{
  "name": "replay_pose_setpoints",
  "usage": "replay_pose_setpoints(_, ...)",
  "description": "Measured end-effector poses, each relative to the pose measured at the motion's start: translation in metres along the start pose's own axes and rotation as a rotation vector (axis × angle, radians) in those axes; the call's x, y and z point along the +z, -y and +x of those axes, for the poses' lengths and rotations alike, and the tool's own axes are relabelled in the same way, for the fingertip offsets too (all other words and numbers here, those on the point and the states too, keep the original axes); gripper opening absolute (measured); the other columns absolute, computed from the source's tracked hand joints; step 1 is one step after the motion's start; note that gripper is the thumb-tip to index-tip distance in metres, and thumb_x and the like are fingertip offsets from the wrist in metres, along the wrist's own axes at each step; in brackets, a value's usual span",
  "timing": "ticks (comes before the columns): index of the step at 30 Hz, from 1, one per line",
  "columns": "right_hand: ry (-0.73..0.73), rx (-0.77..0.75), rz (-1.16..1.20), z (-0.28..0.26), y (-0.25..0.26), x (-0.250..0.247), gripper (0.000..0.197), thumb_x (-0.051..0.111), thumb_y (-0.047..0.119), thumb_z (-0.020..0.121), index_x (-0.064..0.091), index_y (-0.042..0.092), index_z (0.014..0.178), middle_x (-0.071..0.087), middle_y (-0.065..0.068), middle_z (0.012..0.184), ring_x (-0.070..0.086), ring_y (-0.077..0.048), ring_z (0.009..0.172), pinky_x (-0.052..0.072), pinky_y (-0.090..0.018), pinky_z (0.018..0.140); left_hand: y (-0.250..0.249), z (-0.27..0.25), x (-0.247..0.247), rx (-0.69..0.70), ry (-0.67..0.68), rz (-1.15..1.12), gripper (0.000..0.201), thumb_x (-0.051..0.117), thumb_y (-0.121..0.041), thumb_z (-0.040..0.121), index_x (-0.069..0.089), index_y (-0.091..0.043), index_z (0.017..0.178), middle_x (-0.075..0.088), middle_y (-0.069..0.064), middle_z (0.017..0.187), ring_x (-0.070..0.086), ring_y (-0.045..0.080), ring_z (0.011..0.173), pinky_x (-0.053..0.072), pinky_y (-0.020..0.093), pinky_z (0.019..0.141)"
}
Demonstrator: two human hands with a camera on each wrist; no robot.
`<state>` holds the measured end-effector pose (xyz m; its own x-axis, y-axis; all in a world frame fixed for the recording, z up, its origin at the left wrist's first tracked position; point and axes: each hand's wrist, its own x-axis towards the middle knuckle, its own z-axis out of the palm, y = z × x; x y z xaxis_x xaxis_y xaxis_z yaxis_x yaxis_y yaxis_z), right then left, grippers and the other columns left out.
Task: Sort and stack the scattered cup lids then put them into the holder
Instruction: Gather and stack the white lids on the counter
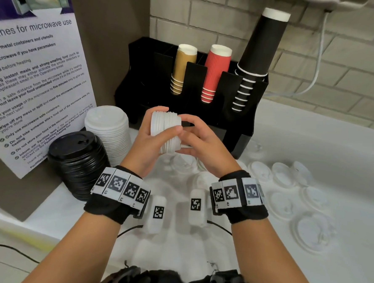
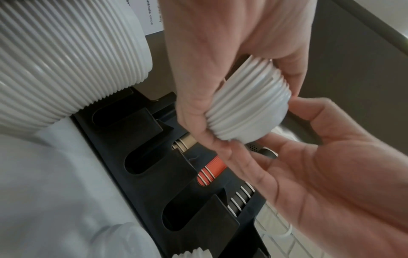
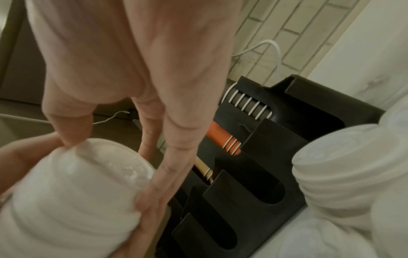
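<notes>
A short stack of white cup lids (image 1: pixel 165 130) lies on its side in the air in front of the black holder (image 1: pixel 142 73). My left hand (image 1: pixel 169 119) grips the stack, fingers over the top and thumb on the near side. My right hand (image 1: pixel 182 135) holds the stack's right end between thumb and fingers. In the left wrist view the ribbed lid stack (image 2: pixel 247 108) sits between the left hand (image 2: pixel 212 97) and the cupped right hand (image 2: pixel 293 139). The right wrist view shows the fingers (image 3: pixel 154 183) on the rim of the lid stack (image 3: pixel 77 192).
A tall white lid stack (image 1: pixel 108 130) and a black lid stack (image 1: pixel 79 163) stand at the left by a microwave notice (image 1: pixel 32 77). Several loose white lids (image 1: pixel 284 175) lie on the counter at the right. The holder carries gold (image 1: pixel 183 69), red (image 1: pixel 215 73) and black cups (image 1: pixel 259 54).
</notes>
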<state>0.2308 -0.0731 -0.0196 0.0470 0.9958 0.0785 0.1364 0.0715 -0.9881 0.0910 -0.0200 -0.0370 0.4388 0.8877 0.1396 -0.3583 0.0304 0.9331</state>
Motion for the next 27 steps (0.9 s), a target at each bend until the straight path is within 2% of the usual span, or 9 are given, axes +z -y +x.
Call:
replay_pose_setpoints(3,0.038,0.085,-0.043,0.015,-0.001,-0.005,0.038,0.043,0.034,0.101,0.049,0.019,0.136,0.065,-0.006,0.119,0.063,-0.017,0.111,0.051,-0.030,0.095,-0.002,0.004,-0.005,0.022,-0.079,-0.014,0.043,0.068,-0.016,0.082,0.048,-0.027,0.119,0.057,-0.003,0.110,0.059,0.016,0.102,0.053,0.033,0.075)
replay_pose_setpoints(6,0.115,0.191,-0.635,0.039,-0.010,-0.012,0.044,0.047,0.033,0.099,0.046,0.016,0.141,0.055,-0.006,0.135,0.051,-0.019,0.125,0.039,-0.025,0.099,-0.001,0.008,-0.009,0.035,-0.122,-0.016,0.037,0.064,-0.010,0.088,0.049,-0.031,0.114,0.056,-0.003,0.110,0.057,0.015,0.102,0.051,0.032,0.076)
replay_pose_setpoints(9,0.348,0.313,-1.135,0.054,-0.022,-0.008,0.062,0.065,0.033,0.088,0.040,0.022,0.144,0.048,-0.006,0.141,0.048,-0.024,0.125,0.042,-0.029,0.095,0.000,0.009,-0.011,0.038,-0.132,-0.023,0.036,0.064,-0.010,0.089,0.050,-0.033,0.113,0.055,-0.004,0.110,0.057,0.014,0.100,0.052,0.028,0.069)
replay_pose_setpoints(12,0.479,0.398,-1.297,0.064,-0.029,-0.003,0.079,0.075,0.029,0.081,0.033,0.026,0.147,0.042,-0.007,0.141,0.045,-0.027,0.127,0.045,-0.035,0.097,0.001,0.009,-0.012,0.033,-0.139,-0.022,0.036,0.064,-0.011,0.090,0.049,-0.033,0.114,0.054,-0.002,0.113,0.057,0.015,0.101,0.052,0.025,0.065)
replay_pose_setpoints(15,0.550,0.402,-1.372,0.069,-0.035,0.001,0.074,0.075,0.025,0.080,0.038,0.025,0.144,0.046,-0.009,0.135,0.052,-0.026,0.118,0.048,-0.034,0.090,0.002,0.009,-0.014,0.030,-0.139,-0.019,0.037,0.062,-0.011,0.091,0.047,-0.032,0.118,0.053,-0.002,0.114,0.057,0.014,0.100,0.052,0.023,0.064)
replay_pose_setpoints(18,0.463,0.350,-1.268,0.067,-0.040,-0.006,0.062,0.072,0.024,0.082,0.044,0.025,0.138,0.051,-0.008,0.125,0.055,-0.024,0.101,0.049,-0.032,0.077,0.002,0.009,-0.016,0.027,-0.127,-0.023,0.038,0.060,-0.009,0.092,0.047,-0.031,0.119,0.053,-0.003,0.113,0.057,0.014,0.099,0.052,0.021,0.062)
replay_pose_setpoints(21,0.287,0.271,-1.044,0.061,-0.034,-0.024,0.056,0.069,0.031,0.083,0.045,0.027,0.133,0.051,-0.008,0.121,0.055,-0.025,0.103,0.050,-0.034,0.085,0.004,0.009,-0.019,0.029,-0.129,-0.026,0.038,0.060,-0.008,0.091,0.048,-0.032,0.118,0.054,-0.004,0.111,0.057,0.013,0.097,0.052,0.022,0.063)
replay_pose_setpoints(23,0.178,0.248,-0.713,0.050,-0.028,-0.035,0.048,0.067,0.031,0.084,0.047,0.030,0.128,0.057,-0.005,0.114,0.058,-0.022,0.101,0.051,-0.035,0.088,0.005,0.008,-0.019,0.030,-0.133,-0.027,0.038,0.061,-0.007,0.090,0.049,-0.031,0.116,0.055,-0.006,0.108,0.058,0.010,0.095,0.052,0.023,0.065)
replay_pose_setpoints(27,0.036,0.158,-0.077,0.017,-0.018,-0.035,0.038,0.065,0.029,0.084,0.054,0.034,0.121,0.063,-0.003,0.098,0.065,-0.011,0.089,0.056,-0.029,0.082,0.011,0.005,-0.009,0.027,-0.108,-0.040,0.047,0.071,-0.018,0.077,0.049,-0.029,0.117,0.057,-0.007,0.107,0.061,0.008,0.095,0.053,0.025,0.071)
